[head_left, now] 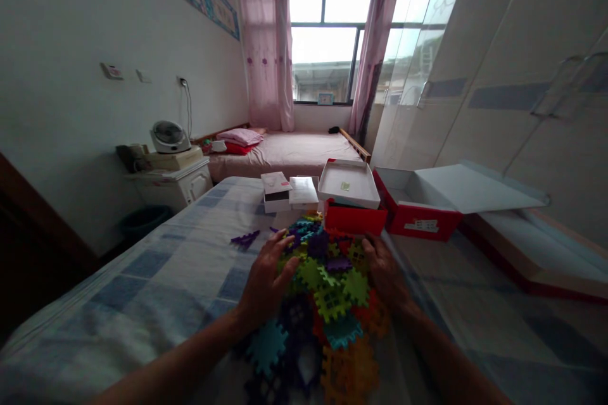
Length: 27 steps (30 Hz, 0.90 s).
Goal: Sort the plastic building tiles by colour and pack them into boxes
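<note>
A heap of colourful interlocking plastic tiles (327, 291) in green, purple, orange, teal and red lies on a blue-and-white checked bedsheet (156, 278). My left hand (268, 278) rests flat against the left side of the heap, fingers spread. My right hand (384, 272) presses against the right side. Both hands cup the pile between them; neither lifts a tile. A lone purple tile (245, 240) lies apart to the left.
Behind the heap stand a red box (354, 218) with its white lid (348, 185) propped on it, a second open red box (418, 212), and two small white boxes (289, 193). A nightstand with a fan (170, 137) stands left, a wardrobe right.
</note>
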Each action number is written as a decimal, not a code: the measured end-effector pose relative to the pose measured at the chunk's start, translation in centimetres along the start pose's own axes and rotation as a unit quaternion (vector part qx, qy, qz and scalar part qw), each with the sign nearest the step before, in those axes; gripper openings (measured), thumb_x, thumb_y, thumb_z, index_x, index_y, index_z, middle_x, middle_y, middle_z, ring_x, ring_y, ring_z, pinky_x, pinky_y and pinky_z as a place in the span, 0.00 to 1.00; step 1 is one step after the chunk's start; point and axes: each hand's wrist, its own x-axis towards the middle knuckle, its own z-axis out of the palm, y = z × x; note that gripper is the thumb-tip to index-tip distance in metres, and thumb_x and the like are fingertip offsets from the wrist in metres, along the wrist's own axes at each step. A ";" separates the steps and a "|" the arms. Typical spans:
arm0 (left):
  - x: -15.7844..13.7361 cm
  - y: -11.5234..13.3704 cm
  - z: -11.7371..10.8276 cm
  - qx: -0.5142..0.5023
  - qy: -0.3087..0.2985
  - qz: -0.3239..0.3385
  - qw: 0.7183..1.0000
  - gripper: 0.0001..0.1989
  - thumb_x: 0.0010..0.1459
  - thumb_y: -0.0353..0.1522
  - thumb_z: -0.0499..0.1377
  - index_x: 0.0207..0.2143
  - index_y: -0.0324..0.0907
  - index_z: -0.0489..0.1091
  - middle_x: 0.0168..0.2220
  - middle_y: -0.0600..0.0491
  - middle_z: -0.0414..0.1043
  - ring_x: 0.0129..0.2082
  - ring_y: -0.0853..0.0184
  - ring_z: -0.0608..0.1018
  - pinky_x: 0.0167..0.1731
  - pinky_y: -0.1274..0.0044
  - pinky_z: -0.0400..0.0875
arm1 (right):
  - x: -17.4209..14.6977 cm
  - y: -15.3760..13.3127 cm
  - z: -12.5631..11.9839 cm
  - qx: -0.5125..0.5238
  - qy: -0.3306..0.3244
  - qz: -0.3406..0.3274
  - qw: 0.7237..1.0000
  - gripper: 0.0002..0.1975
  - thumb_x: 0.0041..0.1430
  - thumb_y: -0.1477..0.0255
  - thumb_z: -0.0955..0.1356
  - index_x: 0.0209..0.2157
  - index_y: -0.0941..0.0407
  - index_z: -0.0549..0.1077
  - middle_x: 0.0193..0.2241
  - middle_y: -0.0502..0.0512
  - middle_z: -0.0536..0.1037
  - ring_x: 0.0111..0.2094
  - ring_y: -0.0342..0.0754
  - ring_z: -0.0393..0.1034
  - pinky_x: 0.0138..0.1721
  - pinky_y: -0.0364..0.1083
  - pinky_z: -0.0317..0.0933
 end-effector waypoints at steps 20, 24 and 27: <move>15.8 -3.7 6.1 0.100 -0.284 0.090 0.949 0.17 0.58 0.40 0.49 0.34 0.41 0.74 0.42 0.48 0.74 0.46 0.61 0.71 0.48 0.74 0.61 | 0.2 0.5 -0.4 -0.030 -0.030 0.005 0.999 0.24 0.59 0.59 0.57 0.51 0.57 0.67 0.50 0.60 0.70 0.51 0.54 0.64 0.53 0.53 0.56; 14.0 -3.1 4.1 0.094 -0.317 0.090 0.940 0.25 0.61 0.44 0.42 0.38 0.40 0.74 0.41 0.49 0.73 0.41 0.65 0.73 0.44 0.77 0.64 | 0.0 0.6 -0.2 -0.059 -0.047 -0.005 0.997 0.24 0.59 0.59 0.57 0.50 0.58 0.68 0.49 0.60 0.71 0.51 0.53 0.64 0.54 0.52 0.55; 12.3 -2.4 1.8 0.076 -0.319 0.087 0.941 0.28 0.62 0.47 0.39 0.47 0.42 0.71 0.46 0.51 0.72 0.44 0.65 0.73 0.48 0.78 0.63 | 0.2 0.3 -0.1 -0.073 -0.070 -0.014 0.995 0.24 0.60 0.60 0.56 0.51 0.57 0.67 0.49 0.60 0.71 0.51 0.52 0.64 0.54 0.51 0.55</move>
